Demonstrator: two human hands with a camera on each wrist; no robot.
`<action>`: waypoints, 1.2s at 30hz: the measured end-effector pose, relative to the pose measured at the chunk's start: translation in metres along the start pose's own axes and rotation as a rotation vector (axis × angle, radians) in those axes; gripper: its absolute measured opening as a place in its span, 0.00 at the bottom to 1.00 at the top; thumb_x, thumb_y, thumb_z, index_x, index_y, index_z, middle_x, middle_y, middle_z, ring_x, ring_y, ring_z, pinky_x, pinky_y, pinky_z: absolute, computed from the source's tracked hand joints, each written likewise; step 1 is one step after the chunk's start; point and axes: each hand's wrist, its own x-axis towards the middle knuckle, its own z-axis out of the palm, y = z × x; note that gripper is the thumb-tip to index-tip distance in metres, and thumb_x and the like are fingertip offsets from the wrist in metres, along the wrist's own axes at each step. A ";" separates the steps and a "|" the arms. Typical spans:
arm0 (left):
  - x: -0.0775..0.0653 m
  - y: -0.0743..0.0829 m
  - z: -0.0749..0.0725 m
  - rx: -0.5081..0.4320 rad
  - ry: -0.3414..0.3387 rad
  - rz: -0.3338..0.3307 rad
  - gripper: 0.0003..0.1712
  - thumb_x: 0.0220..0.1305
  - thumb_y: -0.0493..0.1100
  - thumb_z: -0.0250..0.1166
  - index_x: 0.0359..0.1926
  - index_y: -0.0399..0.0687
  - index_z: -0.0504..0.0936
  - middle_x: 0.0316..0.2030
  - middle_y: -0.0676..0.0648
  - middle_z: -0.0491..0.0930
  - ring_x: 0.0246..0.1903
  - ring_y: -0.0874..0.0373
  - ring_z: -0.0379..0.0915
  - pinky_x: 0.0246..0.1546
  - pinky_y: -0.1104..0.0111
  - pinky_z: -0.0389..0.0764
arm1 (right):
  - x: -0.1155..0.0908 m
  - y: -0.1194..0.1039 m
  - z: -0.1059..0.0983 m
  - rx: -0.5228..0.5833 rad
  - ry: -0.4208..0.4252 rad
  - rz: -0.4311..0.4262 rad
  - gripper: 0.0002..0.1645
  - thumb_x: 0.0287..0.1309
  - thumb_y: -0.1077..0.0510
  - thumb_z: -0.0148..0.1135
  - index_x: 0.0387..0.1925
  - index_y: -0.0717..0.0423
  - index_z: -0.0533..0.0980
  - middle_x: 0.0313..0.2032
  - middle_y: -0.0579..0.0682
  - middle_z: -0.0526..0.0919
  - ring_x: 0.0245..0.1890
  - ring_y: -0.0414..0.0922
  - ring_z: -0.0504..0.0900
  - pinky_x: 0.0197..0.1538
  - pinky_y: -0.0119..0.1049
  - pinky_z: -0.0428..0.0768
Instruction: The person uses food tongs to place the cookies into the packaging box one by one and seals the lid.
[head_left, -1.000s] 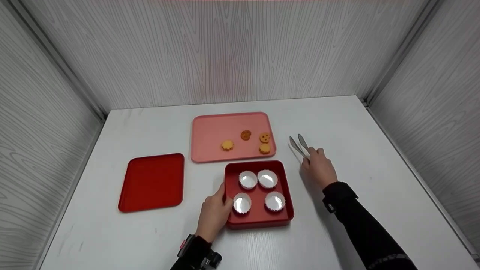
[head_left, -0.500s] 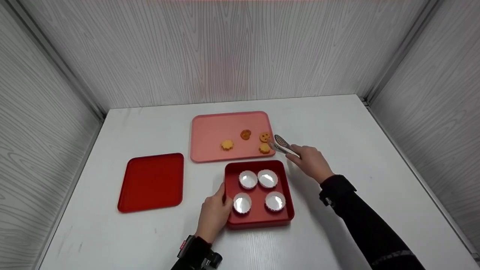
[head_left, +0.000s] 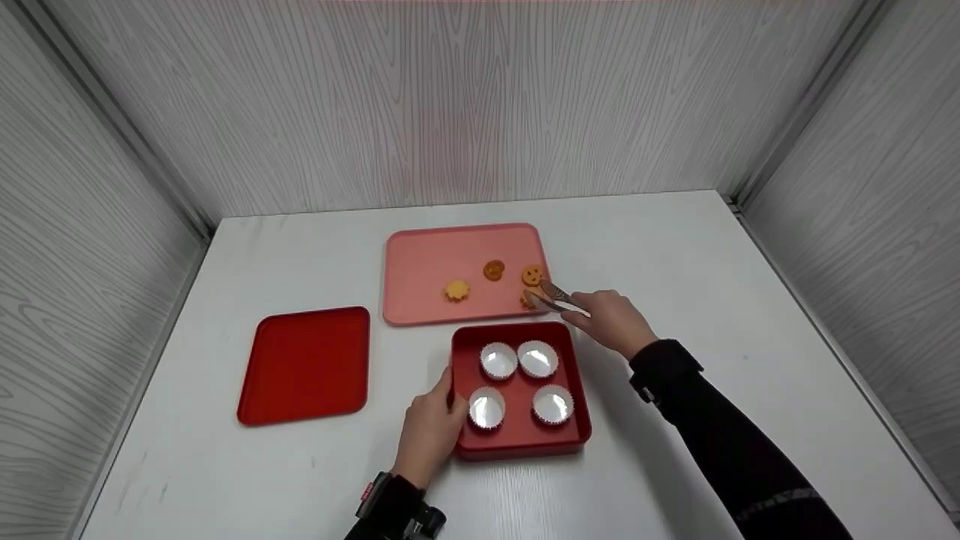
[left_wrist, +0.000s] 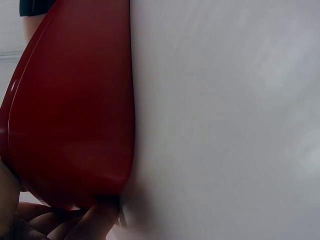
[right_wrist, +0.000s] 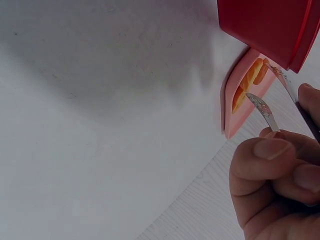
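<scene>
My left hand [head_left: 429,426] grips the left wall of a deep red box [head_left: 525,450]; in the left wrist view its fingers curl at the box's [left_wrist: 75,110] lower end. Four is avoided here: several white paper cups [head_left: 553,405] stand inside the box. My right hand [head_left: 613,322] holds metal tongs [head_left: 562,296], pinched between thumb and fingers. The tongs' spread tips reach over the right edge of a pink tray [head_left: 420,262], around the front-right yellow cookie [head_left: 527,300]. Just behind it lies a chocolate-chip cookie [head_left: 532,274]. In the right wrist view the tongs [right_wrist: 265,112] straddle the cookies' side.
Farther left on the pink tray are a brown round cookie [head_left: 493,270] and a yellow scalloped cookie [head_left: 457,290]. A flat red tray [head_left: 307,367] lies left of the box. Pale wood-grain panels [head_left: 450,112] enclose the white table [head_left: 735,300] at the back and sides.
My right hand has moved left with the tongs, from beside the pink tray to over its front-right cookie. My left hand and the box have stayed in place.
</scene>
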 end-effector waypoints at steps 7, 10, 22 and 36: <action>-0.002 -0.001 0.001 0.008 0.008 0.017 0.32 0.65 0.37 0.60 0.71 0.37 0.72 0.36 0.36 0.86 0.25 0.58 0.67 0.32 0.61 0.75 | 0.001 -0.004 0.003 -0.051 -0.001 -0.010 0.18 0.69 0.49 0.65 0.45 0.62 0.83 0.35 0.60 0.87 0.38 0.58 0.85 0.44 0.53 0.81; -0.002 -0.001 0.001 0.009 0.004 0.015 0.32 0.65 0.37 0.60 0.71 0.38 0.72 0.34 0.37 0.86 0.25 0.57 0.66 0.32 0.61 0.74 | 0.002 -0.007 0.002 -0.069 0.001 -0.006 0.20 0.68 0.49 0.65 0.47 0.63 0.83 0.36 0.60 0.87 0.39 0.58 0.85 0.44 0.54 0.81; 0.000 -0.001 0.000 -0.011 0.006 -0.015 0.33 0.67 0.38 0.61 0.72 0.38 0.71 0.44 0.34 0.86 0.27 0.57 0.68 0.35 0.60 0.76 | 0.014 -0.018 0.000 -0.156 -0.001 0.032 0.21 0.68 0.48 0.65 0.46 0.64 0.84 0.31 0.59 0.85 0.32 0.55 0.84 0.39 0.50 0.82; 0.000 0.000 0.000 -0.010 0.011 -0.023 0.32 0.67 0.40 0.60 0.71 0.40 0.72 0.37 0.37 0.86 0.26 0.58 0.67 0.34 0.61 0.75 | 0.012 -0.008 0.011 -0.144 0.059 0.020 0.18 0.68 0.48 0.65 0.40 0.61 0.84 0.30 0.59 0.85 0.32 0.57 0.85 0.37 0.53 0.82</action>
